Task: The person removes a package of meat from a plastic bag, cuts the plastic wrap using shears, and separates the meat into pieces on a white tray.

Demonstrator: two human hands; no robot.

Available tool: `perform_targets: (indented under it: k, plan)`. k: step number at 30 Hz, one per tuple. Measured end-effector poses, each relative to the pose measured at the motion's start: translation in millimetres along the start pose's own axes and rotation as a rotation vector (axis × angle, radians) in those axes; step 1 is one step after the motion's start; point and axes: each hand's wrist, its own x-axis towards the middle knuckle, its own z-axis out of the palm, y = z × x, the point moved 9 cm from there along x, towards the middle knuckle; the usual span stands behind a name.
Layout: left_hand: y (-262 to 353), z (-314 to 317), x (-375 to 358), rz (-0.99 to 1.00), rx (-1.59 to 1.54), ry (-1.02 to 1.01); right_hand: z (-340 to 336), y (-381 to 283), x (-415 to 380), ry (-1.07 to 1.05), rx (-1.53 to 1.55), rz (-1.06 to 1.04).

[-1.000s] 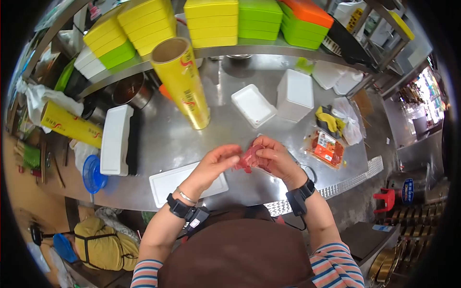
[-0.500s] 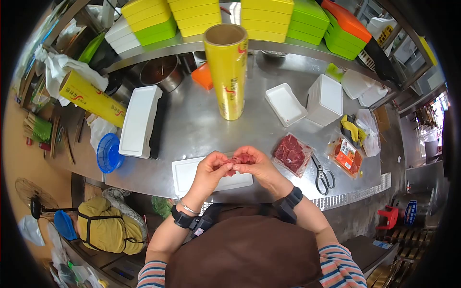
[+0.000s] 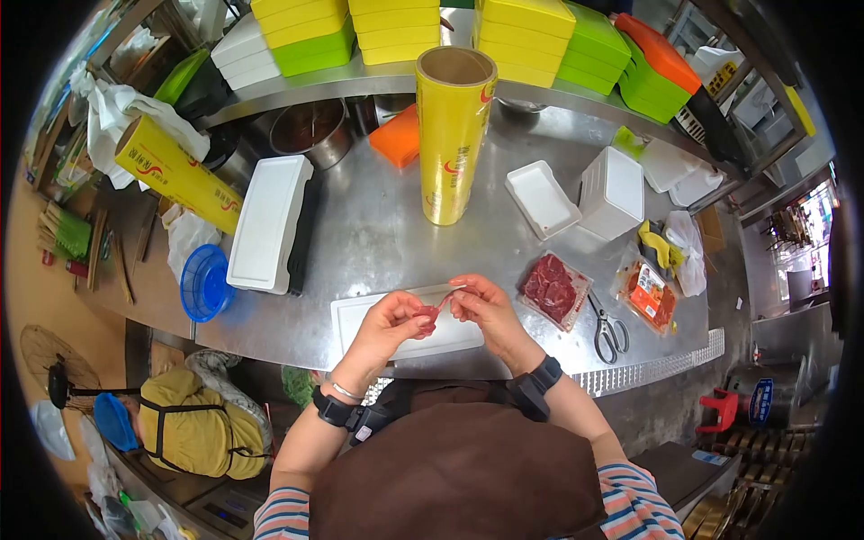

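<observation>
"While you work over the long white tray [image 3: 459, 337], what is in your grip?"

"A piece of raw meat [image 3: 429, 318]. My left hand [image 3: 387, 326] is closed on its thicker part, and my right hand [image 3: 487, 315] pinches the thin end."

"What differs from a moment ago?"

"My fingertips no longer meet. My hands are drawn a little apart, and the meat stretches between them above the tray."

"And right of the tray?"

"The meat pack [image 3: 553, 289] lies nearest, then the scissors [image 3: 608, 335], then the pack with an orange label [image 3: 650, 293]. Beyond the tray, to the right, sit a small white tray [image 3: 543, 202] and a white box [image 3: 612, 193]."

"What blocks your view?"

"The yellow roll [image 3: 454, 135] stands upright beyond the tray and hides part of the shelf edge [image 3: 369, 79]. Left of the tray, there's the long white lid [image 3: 266, 225], with the blue basket [image 3: 205, 283] farther out."
</observation>
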Motion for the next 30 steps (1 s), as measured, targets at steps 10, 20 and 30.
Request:
perform_targets:
  k: [10,20,30]
  plan:
    - [16.9,-6.5,-6.7,0.051,-0.246,-0.026,-3.8,-7.6,-9.4,0.006,-0.129,-0.067]
    - [27.8,-17.5,-6.3,0.165,0.010,0.144,8.8,13.3,-17.7,-0.242,-0.333,0.032]
    - [19.8,4.4,-2.8,0.164,0.111,0.073,31.9,2.9,-2.6,-0.286,-0.377,-0.111]
